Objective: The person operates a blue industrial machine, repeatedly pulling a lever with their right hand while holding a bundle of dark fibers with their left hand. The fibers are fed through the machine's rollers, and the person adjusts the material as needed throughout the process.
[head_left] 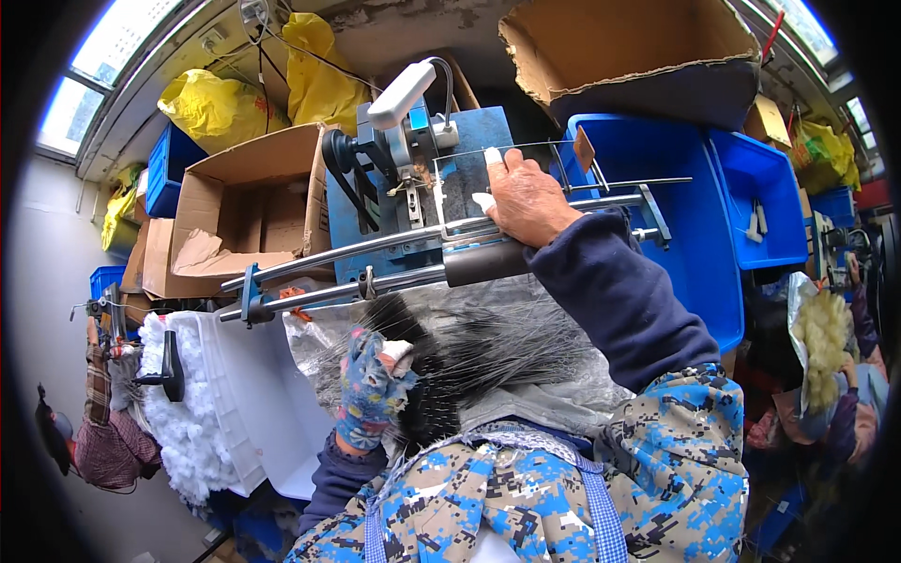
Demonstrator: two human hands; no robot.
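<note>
My right hand (527, 195), with white wraps on two fingertips, lies over the sliding metal carriage (465, 228) of a bench machine, its fingers bent down over the far side. The machine has a blue base (479, 136), a white-topped head (402, 97) and long steel rails (399, 278). My left hand (371, 389) wears a worn, flowered glove with bare fingertips. Its fingers are closed at a bundle of long black bristles (427, 375) on my lap. The bristles fan out rightward over a silvery sheet (577, 371). Finer strands between the fingertips are too small to make out.
An open cardboard box (239, 202) stands left of the machine; a big blue bin (690, 281) stands right, below another carton (629, 56). White fluffy fibre (178, 413) lies beside a white tray (272, 394). Other people work at the far left (117, 446) and right (845, 403).
</note>
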